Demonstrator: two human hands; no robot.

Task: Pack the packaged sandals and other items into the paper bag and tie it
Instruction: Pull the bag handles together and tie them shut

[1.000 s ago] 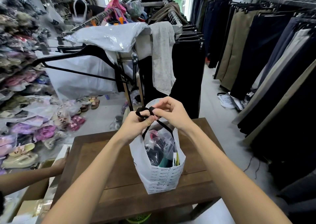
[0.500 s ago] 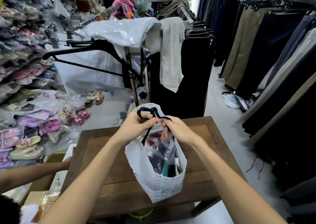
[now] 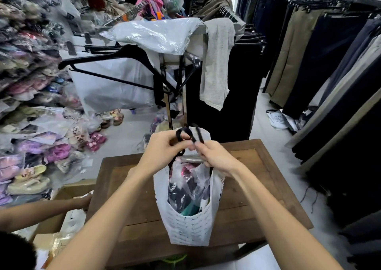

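A white paper bag (image 3: 188, 227) with small printed text stands upright on the wooden table (image 3: 257, 187). Plastic-wrapped items (image 3: 188, 189) fill it, pink, black and teal showing through the open top. Above the bag's mouth, my left hand (image 3: 162, 150) and my right hand (image 3: 216, 156) both pinch the bag's black cord handles (image 3: 190, 135). The cords cross and loop between my fingers. The sandals themselves cannot be told apart inside the wrapping.
Another person's arm (image 3: 47, 207) reaches in at the lower left beside a cardboard box (image 3: 68, 191). Packaged sandals (image 3: 37, 146) pile up on the left floor. A clothes rack with a black hanger (image 3: 115, 61) stands behind the table. Trousers (image 3: 329, 63) hang on the right.
My hands have drawn closer together over the bag, working the black cords into a crossed loop. The camera has tipped slightly, and the other person's arm has shifted a little.
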